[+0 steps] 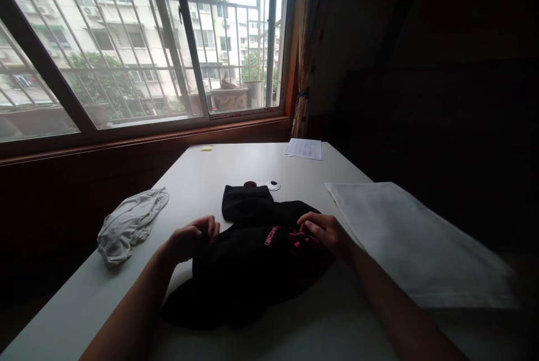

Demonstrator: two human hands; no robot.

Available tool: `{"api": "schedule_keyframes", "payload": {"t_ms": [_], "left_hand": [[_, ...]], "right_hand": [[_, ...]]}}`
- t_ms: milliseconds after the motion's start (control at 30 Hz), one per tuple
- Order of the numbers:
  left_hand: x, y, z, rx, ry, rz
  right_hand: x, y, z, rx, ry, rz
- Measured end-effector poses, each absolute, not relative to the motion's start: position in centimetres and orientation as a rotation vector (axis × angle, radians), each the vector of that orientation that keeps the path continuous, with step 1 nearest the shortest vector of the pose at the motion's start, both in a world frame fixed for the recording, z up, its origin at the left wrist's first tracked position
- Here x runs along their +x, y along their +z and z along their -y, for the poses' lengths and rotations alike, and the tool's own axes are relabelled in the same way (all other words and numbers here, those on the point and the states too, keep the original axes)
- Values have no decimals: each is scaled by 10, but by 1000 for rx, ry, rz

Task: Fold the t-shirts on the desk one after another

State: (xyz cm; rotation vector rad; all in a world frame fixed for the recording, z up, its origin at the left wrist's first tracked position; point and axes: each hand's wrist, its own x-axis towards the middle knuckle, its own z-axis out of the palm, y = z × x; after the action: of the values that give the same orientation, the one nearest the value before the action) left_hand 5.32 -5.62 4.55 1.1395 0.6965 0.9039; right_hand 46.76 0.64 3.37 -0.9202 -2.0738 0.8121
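Note:
A black garment with pink lettering lies crumpled in the middle of the white table. My left hand has its fingers curled round a fold at the garment's left edge. My right hand pinches the fabric at the pink print on the right side. One sleeve or corner of the garment sticks out toward the window.
A crumpled light grey cloth lies at the table's left edge. A large white sheet covers the right side. Papers, a yellow note and a small round white object sit farther back. Barred window behind.

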Motion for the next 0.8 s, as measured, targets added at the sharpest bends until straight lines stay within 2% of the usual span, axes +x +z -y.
{"api": "schedule_keyframes", "payload": {"t_ms": [100,200,567,800], "left_hand": [[61,36,57,1120,601,-772],[67,33,58,1134,477,-856],[70,51,55,1637,440,-1105],[68,48,54,1664,483,-1114]], "right_hand": [[465,32,-8,-902,815,2140],[463,27,-12,-921,688,2220],[444,14,-14,-1418,224,2271],[441,13,-17,-1620,133,2090]]}}
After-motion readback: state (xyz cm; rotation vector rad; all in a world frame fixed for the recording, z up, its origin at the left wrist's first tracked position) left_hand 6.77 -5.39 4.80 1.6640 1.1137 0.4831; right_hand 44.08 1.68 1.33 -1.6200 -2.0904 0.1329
